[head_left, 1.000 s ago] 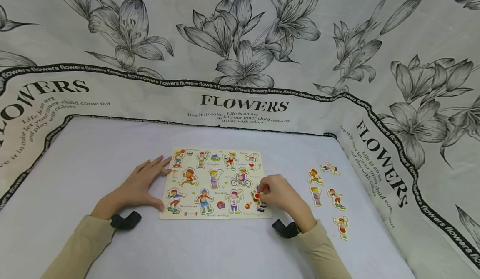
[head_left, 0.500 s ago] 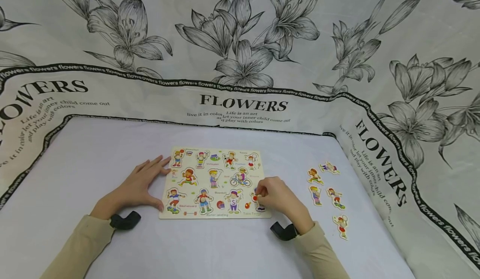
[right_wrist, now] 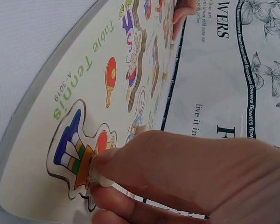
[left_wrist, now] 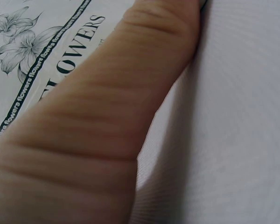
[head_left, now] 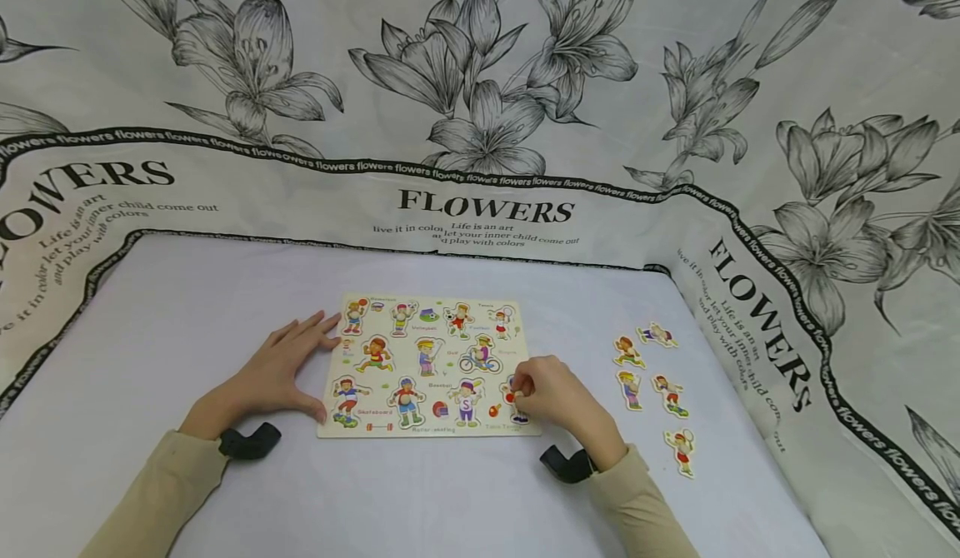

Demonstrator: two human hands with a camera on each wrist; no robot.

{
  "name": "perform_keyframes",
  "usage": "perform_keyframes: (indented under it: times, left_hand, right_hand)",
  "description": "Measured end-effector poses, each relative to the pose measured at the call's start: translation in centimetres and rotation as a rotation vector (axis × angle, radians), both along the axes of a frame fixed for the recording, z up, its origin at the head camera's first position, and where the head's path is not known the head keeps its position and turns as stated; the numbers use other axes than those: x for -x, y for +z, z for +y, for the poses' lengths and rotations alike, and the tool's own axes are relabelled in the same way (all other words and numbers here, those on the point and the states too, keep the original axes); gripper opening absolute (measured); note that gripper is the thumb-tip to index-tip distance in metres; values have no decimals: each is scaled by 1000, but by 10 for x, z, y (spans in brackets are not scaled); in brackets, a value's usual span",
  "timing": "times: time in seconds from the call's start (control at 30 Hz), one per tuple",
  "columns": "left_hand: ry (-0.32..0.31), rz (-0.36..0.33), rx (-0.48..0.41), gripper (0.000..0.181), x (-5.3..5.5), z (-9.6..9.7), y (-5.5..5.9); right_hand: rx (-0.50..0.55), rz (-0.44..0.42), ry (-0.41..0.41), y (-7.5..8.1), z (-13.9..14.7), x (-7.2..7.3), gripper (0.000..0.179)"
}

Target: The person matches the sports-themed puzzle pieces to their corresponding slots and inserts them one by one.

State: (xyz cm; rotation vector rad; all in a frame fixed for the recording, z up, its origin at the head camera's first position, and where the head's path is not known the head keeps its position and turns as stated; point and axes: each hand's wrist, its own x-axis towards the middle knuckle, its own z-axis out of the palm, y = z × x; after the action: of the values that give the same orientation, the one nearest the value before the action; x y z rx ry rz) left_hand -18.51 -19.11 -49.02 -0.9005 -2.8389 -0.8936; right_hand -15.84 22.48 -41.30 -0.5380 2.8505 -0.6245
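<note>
A pale wooden puzzle board [head_left: 405,356] printed with children playing sports lies on the white tablecloth. My right hand [head_left: 561,396] is at its lower right corner, pinching the small pale knob [right_wrist: 101,175] of the table-tennis player piece [right_wrist: 79,149] between thumb and fingers. That piece lies at its outlined place beside the "Table Tennis" print; whether it sits fully down, I cannot tell. Along the board's left edge my left hand [head_left: 277,379] rests with fingers spread, thumb and fingertips touching the edge. Only one finger [left_wrist: 107,107] of it fills the left wrist view.
Several loose puzzle pieces lie right of the board: a runner [head_left: 628,351], a golfer [head_left: 630,390], a skateboarder [head_left: 670,396], a tennis player [head_left: 681,451] and a sideways figure in purple [head_left: 657,336]. A flower-printed cloth wall [head_left: 487,225] rises behind the table.
My right hand has shifted slightly left and down, and the table-tennis piece has turned and settled lower at its outline. My left hand stays where it was.
</note>
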Motion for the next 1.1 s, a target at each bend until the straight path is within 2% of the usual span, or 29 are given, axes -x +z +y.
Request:
perform_keyframes:
  times: [0.5,0.73,1.1]
  left_hand:
    - [-1,-6,-5,119,0,1,1]
    - [1,-11,-9,117,0,0,1]
    - [-6,1,-16,115,0,-1,-1]
  right_hand:
    - [-1,0,3,-1,1,3,10]
    - [-8,-26,-55,1,11,3,9]
    - [-48,-8,-121,6,41,0,8]
